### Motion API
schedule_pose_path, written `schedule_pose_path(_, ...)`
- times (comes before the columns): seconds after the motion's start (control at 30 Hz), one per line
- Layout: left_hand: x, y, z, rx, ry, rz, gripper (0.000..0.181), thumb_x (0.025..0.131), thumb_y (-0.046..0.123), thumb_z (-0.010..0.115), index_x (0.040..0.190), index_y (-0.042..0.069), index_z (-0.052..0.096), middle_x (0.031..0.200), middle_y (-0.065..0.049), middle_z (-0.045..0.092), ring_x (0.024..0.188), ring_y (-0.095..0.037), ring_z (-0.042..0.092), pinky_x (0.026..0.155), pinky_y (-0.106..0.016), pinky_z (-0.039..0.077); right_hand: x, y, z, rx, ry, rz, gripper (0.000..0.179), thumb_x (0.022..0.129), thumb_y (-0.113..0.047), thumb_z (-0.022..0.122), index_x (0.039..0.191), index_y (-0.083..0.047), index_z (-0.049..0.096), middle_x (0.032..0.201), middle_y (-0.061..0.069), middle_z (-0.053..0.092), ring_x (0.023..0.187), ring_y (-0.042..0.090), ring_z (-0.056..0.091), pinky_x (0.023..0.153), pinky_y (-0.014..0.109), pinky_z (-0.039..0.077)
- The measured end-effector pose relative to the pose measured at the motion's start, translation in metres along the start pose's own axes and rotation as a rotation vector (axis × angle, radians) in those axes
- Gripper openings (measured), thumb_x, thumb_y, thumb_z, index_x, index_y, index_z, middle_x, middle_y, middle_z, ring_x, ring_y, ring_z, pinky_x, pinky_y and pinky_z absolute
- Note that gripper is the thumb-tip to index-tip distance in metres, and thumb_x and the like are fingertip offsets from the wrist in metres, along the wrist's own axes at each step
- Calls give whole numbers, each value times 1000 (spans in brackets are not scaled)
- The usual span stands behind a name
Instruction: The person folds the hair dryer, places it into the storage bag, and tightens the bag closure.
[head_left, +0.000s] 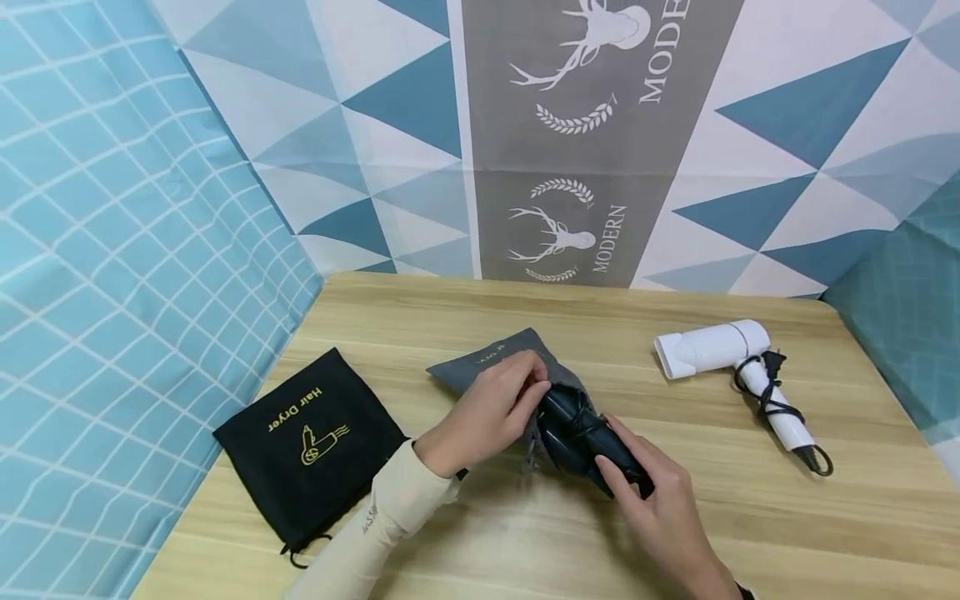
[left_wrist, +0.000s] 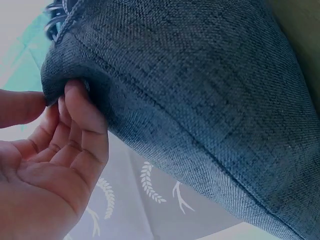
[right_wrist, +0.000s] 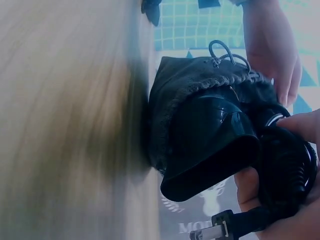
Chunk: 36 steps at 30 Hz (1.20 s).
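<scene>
A dark hair dryer (head_left: 573, 429), its cord wrapped about it, lies partly inside a grey drawstring bag (head_left: 480, 358). My right hand (head_left: 660, 492) grips the dryer by its handle end, thumb on one side and fingers on the other. In the right wrist view the dryer's nozzle (right_wrist: 210, 160) sticks out of the gathered bag mouth, and the plug (right_wrist: 220, 227) hangs near the palm. My left hand (head_left: 491, 408) pinches the rim of the bag's mouth, its thumb outside and fingertips tucked under the cloth in the left wrist view. The dryer's front part is hidden in the bag.
On the left of the wooden table (head_left: 480, 550) lies a flat black drawstring bag (head_left: 311, 442) printed "Hair Dryer". A white hair dryer (head_left: 716, 346) with a black cord round its handle rests at the right. Patterned cloth (head_left: 405, 167) hangs behind the table.
</scene>
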<state>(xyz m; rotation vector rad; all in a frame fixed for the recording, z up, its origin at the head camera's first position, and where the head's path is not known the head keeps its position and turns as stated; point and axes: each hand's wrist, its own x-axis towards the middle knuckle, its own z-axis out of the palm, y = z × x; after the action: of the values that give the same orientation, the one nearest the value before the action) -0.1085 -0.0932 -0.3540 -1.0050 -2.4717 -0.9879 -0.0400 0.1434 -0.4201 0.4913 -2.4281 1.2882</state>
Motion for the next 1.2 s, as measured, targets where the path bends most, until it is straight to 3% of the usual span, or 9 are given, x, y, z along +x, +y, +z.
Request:
schedule_pose_path(0.27, -3, 0, 0, 17, -137, -44, 6, 105, 15, 50, 99, 14, 52, 82, 6, 48, 69, -8, 45, 65, -23, 41, -2, 9, 1, 188, 29, 359, 44, 100, -24, 63, 142, -14, 56, 139, 9, 56, 116, 6, 56, 84, 12, 49)
schedule_pose_path(0.4, -4, -1, 2, 14, -290, -99, 9, 106, 16, 49, 97, 15, 48, 78, 5, 46, 65, -8, 44, 62, -22, 39, 1, 7, 3, 344, 10, 553, 50, 101, -35, 59, 145, -13, 50, 143, 12, 49, 115, 8, 55, 83, 16, 52)
schedule_pose_path(0.57, -7, -2, 7, -8, -527, -131, 13, 107, 16, 45, 95, 14, 42, 72, 4, 42, 56, -7, 39, 54, -19, 34, 5, 6, 5, 664, 43, 795, 57, 102, -37, 57, 150, -11, 41, 145, 8, 39, 116, 8, 50, 85, 22, 53)
schedule_pose_path(0.67, -7, -2, 11, -28, -559, -115, 13, 107, 16, 45, 95, 14, 42, 71, 5, 42, 54, -5, 38, 52, -17, 33, 4, 6, 6, 779, 59, 860, 59, 103, -36, 56, 152, -11, 36, 146, 2, 35, 119, 9, 48, 88, 22, 51)
schedule_pose_path(0.8, -6, 0, 11, -38, -474, -73, 14, 107, 14, 45, 94, 14, 42, 71, 3, 42, 54, -6, 39, 53, -17, 32, 2, 6, 7, 757, 28, 828, 57, 103, -35, 56, 151, -12, 37, 140, 5, 40, 115, 9, 51, 86, 25, 53)
schedule_pose_path(0.97, -3, 2, 10, 8, -336, -55, 10, 106, 14, 46, 97, 14, 46, 75, 3, 44, 60, -8, 42, 57, -20, 35, -3, 5, 8, 579, -4, 680, 50, 102, -31, 59, 146, -11, 48, 136, 12, 51, 110, 6, 58, 80, 25, 55)
schedule_pose_path(1.2, -3, 9, 13, 51, -264, 3, 6, 106, 15, 48, 100, 15, 49, 85, 5, 48, 70, -7, 46, 64, -19, 39, -9, 6, 14, 480, -73, 494, 43, 100, -24, 63, 142, -14, 56, 144, 9, 51, 116, 7, 59, 80, 25, 56)
